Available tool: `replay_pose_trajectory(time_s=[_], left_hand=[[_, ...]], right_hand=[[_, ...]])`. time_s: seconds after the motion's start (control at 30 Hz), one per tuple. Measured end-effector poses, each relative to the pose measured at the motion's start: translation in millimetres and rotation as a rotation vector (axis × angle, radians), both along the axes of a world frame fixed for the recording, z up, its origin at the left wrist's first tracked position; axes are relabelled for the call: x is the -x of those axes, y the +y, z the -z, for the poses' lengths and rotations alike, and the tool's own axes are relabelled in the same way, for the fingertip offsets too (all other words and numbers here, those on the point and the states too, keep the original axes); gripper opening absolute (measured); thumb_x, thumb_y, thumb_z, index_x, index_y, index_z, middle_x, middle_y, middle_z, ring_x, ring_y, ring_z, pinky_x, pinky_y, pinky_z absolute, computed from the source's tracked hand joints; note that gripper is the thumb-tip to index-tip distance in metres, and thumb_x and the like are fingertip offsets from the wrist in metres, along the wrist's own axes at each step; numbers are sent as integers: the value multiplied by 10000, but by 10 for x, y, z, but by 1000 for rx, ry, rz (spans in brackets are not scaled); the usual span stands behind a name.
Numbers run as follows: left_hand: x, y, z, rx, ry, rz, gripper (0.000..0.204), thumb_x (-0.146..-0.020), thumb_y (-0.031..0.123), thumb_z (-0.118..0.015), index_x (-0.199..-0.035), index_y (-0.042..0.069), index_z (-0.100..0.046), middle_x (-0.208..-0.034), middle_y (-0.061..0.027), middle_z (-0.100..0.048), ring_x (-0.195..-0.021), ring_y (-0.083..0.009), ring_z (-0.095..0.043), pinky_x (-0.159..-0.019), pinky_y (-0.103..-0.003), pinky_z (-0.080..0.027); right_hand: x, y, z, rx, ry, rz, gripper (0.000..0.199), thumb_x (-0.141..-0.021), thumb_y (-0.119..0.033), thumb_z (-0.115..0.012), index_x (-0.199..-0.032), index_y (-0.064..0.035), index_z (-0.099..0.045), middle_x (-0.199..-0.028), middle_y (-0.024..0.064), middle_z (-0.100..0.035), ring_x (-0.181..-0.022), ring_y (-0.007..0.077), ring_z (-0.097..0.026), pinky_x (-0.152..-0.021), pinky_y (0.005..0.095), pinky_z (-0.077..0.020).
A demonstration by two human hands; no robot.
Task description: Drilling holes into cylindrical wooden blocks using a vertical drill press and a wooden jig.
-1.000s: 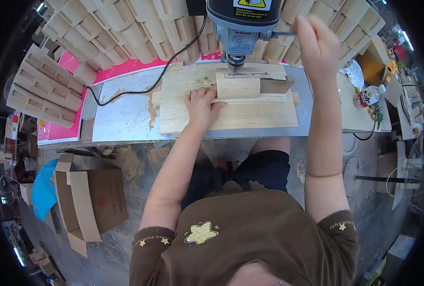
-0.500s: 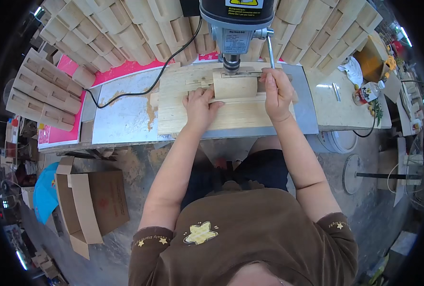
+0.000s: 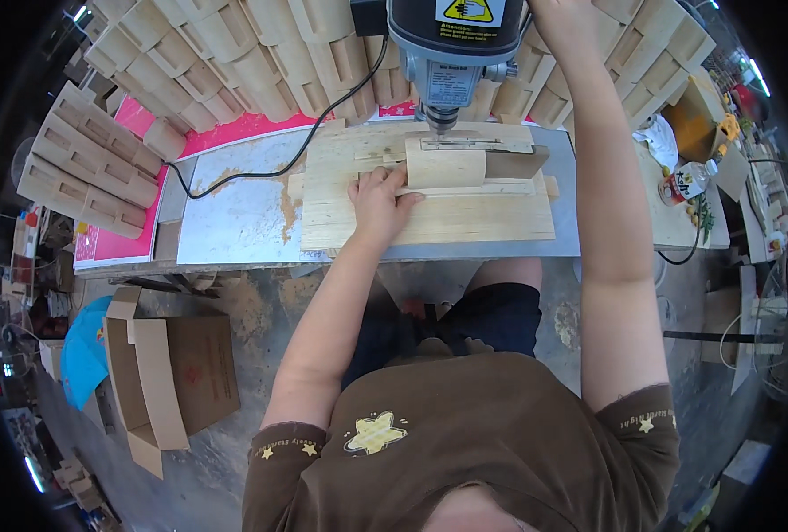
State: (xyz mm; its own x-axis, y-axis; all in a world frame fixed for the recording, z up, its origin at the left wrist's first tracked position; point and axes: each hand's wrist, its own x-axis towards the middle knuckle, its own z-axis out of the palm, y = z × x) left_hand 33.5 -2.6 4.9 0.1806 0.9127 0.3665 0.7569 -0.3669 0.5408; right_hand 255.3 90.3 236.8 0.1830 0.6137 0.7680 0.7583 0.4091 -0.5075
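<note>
A pale curved wooden block (image 3: 447, 168) with a slot along its far side lies in a wooden jig (image 3: 349, 226). My left hand (image 3: 378, 206) rests on the jig, its fingers against the block's left end and its thumb spread along the front strip. Over the slot stands the drill chuck (image 3: 441, 120) of a bench drill (image 3: 451, 80); whether the bit touches wood is unclear. My right hand (image 3: 564, 12) is raised at the top edge, right of the drill. Its fingers are mostly cut off, and no lever shows in it.
Slotted wooden blocks (image 3: 261, 66) are stacked along the back; several more (image 3: 88, 182) lie at left on pink sheeting. A black cable (image 3: 314, 129) crosses the bench. At right stands a bottle (image 3: 686, 182). An open cardboard box (image 3: 181, 372) sits on the floor.
My right hand has risen from beside the block, where it held the drill's lever, to the top edge. My left hand stays at the block. The view has shifted slightly.
</note>
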Motion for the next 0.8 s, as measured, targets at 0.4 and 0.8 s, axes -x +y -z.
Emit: replay_pose_trajectory(time_s=[0.4,0.8], left_hand=[[-34,38,-11,10,-171,-6,479,-615,289,-786,-1042,116,-656,-828,-17,-592,-885,-214,-544,-854,-406,-282],[895,-456,-213,-82,-460,-29,257,-668,117,-761,-897,46,-668,-733,18,-573,-656,-100,-534,-612,-255,-426]], right_hand=[[-398,-708,1445,557,45,-438,367,-917,-291,-519,-1141,-3,-558,-971,110,-635,-932,250,-581,-826,340,-428],[-258,-1035,1636,410,-444,-201,291,-743,-199,-677,-999,-78,-614,-903,55,-606,-891,264,-543,-829,391,-364]])
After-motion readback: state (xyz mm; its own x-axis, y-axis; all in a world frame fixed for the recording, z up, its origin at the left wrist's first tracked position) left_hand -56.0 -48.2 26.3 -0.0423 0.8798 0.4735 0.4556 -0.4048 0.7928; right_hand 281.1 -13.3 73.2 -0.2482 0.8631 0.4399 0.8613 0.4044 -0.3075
